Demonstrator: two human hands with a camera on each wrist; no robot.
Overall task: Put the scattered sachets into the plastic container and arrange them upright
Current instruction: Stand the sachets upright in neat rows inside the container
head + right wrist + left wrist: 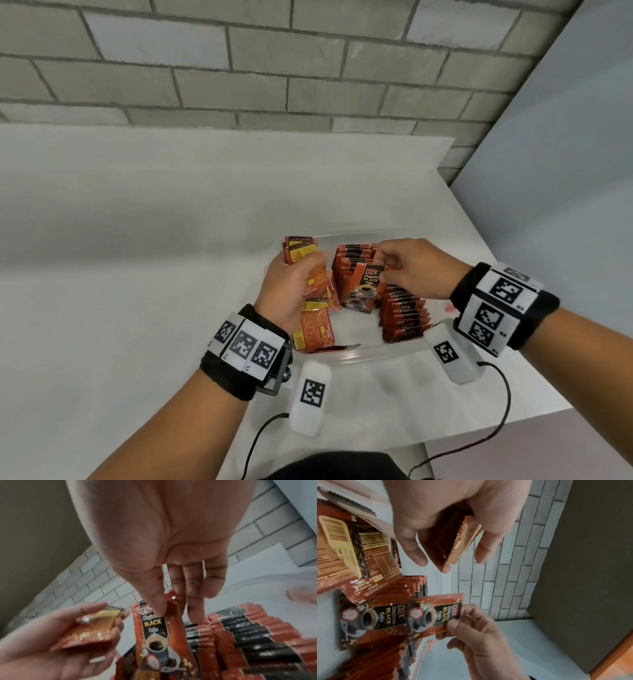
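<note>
Head view: two upright sachet rows (404,317) fill the plastic container (383,353); left hand (291,291) grips perhaps three sachets (298,253), right hand (416,267) pinches one sachet (364,286).

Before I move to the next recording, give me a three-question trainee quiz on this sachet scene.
1. True or false: the right hand is empty.
2. What does the left hand hold? A) a bundle of sachets B) a lid C) nothing
3. Fill in: the sachet rows stand inside the clear plastic ____.

Key:
1. False; it pinches one coffee sachet by its top edge.
2. A
3. container
</note>
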